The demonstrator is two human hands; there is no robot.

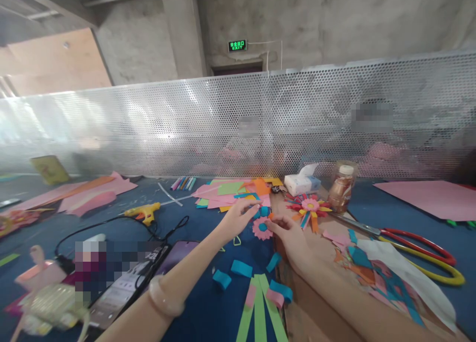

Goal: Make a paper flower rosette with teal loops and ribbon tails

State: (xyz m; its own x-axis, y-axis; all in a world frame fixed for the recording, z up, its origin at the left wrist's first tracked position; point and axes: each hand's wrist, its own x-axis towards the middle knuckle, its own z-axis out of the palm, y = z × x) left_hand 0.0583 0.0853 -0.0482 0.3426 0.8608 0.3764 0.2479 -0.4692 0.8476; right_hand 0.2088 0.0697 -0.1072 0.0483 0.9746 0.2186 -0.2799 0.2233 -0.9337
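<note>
A pink paper flower with a blue centre (263, 228) is between my hands, above the blue table. My left hand (238, 219) closes its fingertips on a curled blue paper strip (264, 211) just behind the flower. With thumb and fingers together, my right hand (290, 238) grips the flower's right edge; a small orange bit shows by the fingertips. Nearer me lie loose blue paper curls (241, 268) and several light green paper strips (260, 307), with a pink piece (275, 297) on one of them.
To the left are a yellow glue gun (145, 213), its black cable and a phone (126, 287). Colored paper (211, 196), a tissue box (302, 184) and a brown bottle (341, 188) stand toward the perforated metal screen (167, 124). Large scissors (416, 248) and paper scraps lie right.
</note>
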